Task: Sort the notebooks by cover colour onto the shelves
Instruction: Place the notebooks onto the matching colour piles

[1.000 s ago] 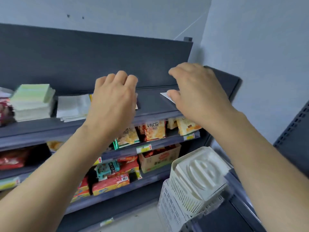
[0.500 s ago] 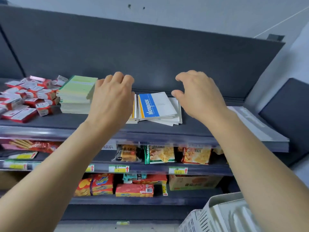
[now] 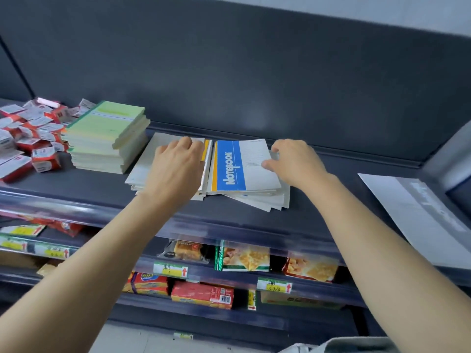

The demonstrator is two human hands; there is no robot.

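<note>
Top shelf [image 3: 331, 207]: green notebook stack [image 3: 107, 138] at left, pale notebook stack [image 3: 147, 164] centre, blue notebook [image 3: 234, 169] just beside it, atop fanned notebook pile [image 3: 270, 202].
Left hand [image 3: 175, 169]: on pale notebook stack, fingers bent over cover; grip cannot be told.
Right hand [image 3: 295, 161]: pinches blue notebook right edge, thumb on cover.

Left hand [image 3: 175, 169], right hand [image 3: 299, 163], fingers [image 3: 185, 143] curled.

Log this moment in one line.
left hand rests on white pile | right hand grips blue notebook edge | green stack at left, untouched
</note>
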